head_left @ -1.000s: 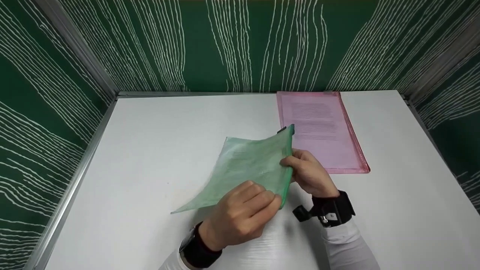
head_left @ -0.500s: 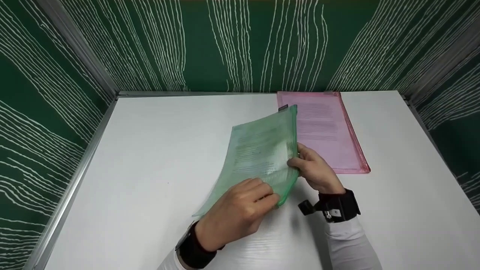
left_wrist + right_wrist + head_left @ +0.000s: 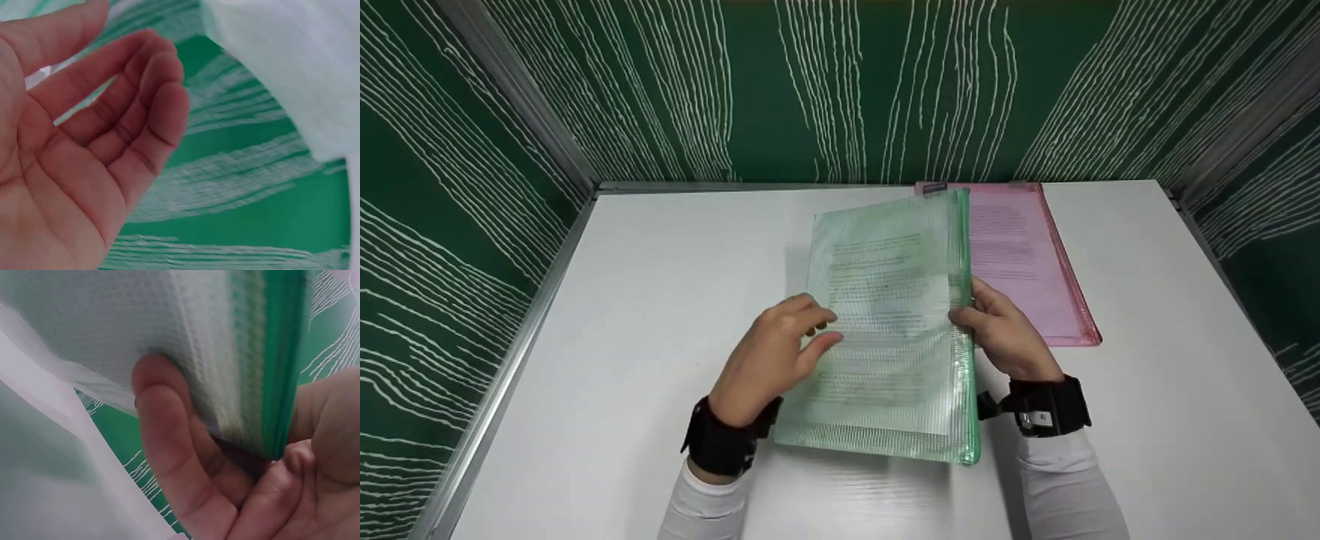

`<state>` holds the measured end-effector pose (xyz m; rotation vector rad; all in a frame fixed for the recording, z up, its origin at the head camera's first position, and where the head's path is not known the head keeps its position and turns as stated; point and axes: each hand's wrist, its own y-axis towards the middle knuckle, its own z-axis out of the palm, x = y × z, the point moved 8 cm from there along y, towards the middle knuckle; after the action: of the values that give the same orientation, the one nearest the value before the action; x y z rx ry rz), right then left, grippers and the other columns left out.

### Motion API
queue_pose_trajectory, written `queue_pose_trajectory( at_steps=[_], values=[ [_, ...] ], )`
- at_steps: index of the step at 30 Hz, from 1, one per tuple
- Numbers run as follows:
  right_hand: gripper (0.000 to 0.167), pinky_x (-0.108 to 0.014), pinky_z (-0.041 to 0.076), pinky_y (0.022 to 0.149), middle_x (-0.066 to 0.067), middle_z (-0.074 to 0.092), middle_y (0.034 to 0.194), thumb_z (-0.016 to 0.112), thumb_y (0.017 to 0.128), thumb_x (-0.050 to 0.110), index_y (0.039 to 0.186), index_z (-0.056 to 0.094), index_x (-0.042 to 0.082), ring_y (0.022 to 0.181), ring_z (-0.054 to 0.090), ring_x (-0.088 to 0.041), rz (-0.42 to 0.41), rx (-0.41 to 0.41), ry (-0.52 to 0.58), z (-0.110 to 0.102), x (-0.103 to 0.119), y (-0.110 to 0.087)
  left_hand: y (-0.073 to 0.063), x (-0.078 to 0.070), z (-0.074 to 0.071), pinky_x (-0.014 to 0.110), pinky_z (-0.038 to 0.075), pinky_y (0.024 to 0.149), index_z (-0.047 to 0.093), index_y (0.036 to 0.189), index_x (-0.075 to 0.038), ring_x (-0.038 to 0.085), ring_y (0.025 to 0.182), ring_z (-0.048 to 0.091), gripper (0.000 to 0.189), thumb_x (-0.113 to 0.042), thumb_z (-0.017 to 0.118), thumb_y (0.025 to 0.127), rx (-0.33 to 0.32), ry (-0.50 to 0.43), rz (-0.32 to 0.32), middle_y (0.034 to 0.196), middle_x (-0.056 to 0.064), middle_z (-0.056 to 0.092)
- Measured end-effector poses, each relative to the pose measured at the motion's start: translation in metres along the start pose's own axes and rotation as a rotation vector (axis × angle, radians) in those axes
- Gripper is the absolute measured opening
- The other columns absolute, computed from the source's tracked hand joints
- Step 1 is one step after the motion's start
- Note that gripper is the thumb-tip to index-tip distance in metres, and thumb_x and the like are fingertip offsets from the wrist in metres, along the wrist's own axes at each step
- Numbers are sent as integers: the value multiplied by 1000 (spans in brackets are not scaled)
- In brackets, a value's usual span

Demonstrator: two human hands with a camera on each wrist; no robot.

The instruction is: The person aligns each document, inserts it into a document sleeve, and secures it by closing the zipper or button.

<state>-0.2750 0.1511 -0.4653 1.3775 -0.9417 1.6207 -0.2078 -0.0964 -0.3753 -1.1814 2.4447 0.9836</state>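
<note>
A translucent green zip document pouch [image 3: 885,300] with a printed sheet inside is held up over the table. My right hand [image 3: 1009,334] grips its zipped right edge, thumb on the front and fingers behind; the right wrist view shows those fingers [image 3: 163,422] against the mesh beside the green zip [image 3: 284,371]. My left hand [image 3: 776,349] is at the pouch's left side, fingers loosely bent and thumb apart. In the left wrist view nothing lies in the left palm [image 3: 67,185].
A pink zip pouch [image 3: 1035,300] with a printed sheet lies at the back right of the white table [image 3: 660,300], partly covered by the green pouch in the head view. Green panels [image 3: 772,90] with white wavy lines stand around the table's back and sides.
My left hand has let go of the pouch's lower right corner and moved left. The green pouch has turned upright and flattened out, its front now facing me, still in my right hand.
</note>
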Motion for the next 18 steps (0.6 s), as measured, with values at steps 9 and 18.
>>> queue_pose_trajectory(
  at_steps=[9,18],
  values=[
    [67,-37,60,77,-15,63,131,41,103,-7,164,15,5,104,70,-25,-65,18,63,-4,6,-3,-8,81,5,39,55,73,75,106,6,28,83,65,22,-14,73,96,26,26,-459,94,15,68],
    [64,-38,61,78,-14,64,128,41,105,-5,163,16,5,103,71,-25,-117,9,143,-4,10,-4,-21,108,20,29,44,61,78,87,-4,16,67,55,25,-27,73,97,203,-99,-662,76,2,66]
  ],
)
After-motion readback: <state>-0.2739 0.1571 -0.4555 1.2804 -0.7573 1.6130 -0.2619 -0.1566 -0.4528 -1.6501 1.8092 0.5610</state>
